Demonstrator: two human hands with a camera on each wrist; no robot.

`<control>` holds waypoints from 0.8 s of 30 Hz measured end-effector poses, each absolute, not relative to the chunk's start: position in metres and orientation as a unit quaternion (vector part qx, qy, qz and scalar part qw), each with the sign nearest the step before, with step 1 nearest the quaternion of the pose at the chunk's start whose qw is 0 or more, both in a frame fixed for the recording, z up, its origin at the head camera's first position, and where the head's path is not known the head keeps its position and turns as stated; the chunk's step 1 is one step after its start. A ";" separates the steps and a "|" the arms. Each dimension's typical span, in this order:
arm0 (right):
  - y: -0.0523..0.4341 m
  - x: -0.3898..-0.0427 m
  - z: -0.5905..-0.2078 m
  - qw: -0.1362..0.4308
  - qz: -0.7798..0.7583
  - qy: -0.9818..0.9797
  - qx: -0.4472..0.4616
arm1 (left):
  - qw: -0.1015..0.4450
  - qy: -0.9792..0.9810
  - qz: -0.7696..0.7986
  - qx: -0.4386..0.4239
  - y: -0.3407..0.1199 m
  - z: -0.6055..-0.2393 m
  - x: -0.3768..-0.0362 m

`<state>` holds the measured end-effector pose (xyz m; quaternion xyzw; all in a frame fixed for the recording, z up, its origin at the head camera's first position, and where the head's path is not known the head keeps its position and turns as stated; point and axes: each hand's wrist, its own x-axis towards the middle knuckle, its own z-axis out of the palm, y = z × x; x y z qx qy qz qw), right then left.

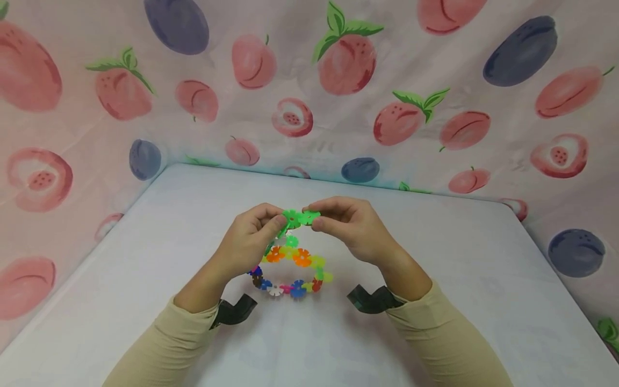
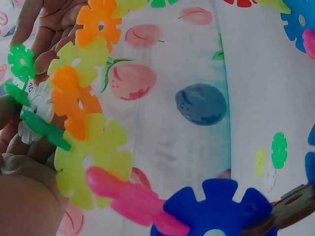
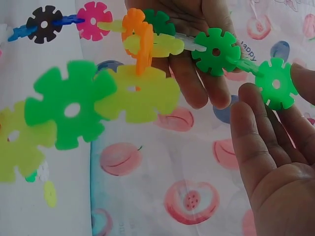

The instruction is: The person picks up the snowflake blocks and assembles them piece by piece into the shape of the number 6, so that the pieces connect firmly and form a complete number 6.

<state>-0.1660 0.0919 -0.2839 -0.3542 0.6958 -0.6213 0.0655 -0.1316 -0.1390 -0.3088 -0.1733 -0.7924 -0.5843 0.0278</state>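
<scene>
Both hands joining green snowflake discs at the top of a chain ring, above the counter.

I see my left hand (image 1: 249, 242) pinching 1 green disc (image 1: 292, 218) at the top of the multicoloured snowflake-disc chain (image 1: 295, 269), and my right hand (image 1: 350, 226) pinching the neighbouring green disc (image 1: 309, 216) between thumb and fingertips; the 2 discs touch edge to edge. The chain hangs in a loop from the hands, its lower part resting on or just above the white counter (image 1: 435, 258); I cannot tell which. My worry: if the slots are misaligned as I push, the discs could skid past each other, or the strain could pop a joint further down and the loop would fall open on the counter.
</scene>
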 end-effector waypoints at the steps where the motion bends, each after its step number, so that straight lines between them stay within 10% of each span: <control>1: 0.091 -0.166 -0.284 0.064 -0.622 0.696 -0.353 | 0.027 -0.792 -0.585 -0.173 -0.139 -0.309 -0.132; 24: 0.090 -0.169 -0.284 0.050 -0.626 0.694 -0.353 | 0.027 -0.794 -0.584 -0.168 -0.143 -0.310 -0.135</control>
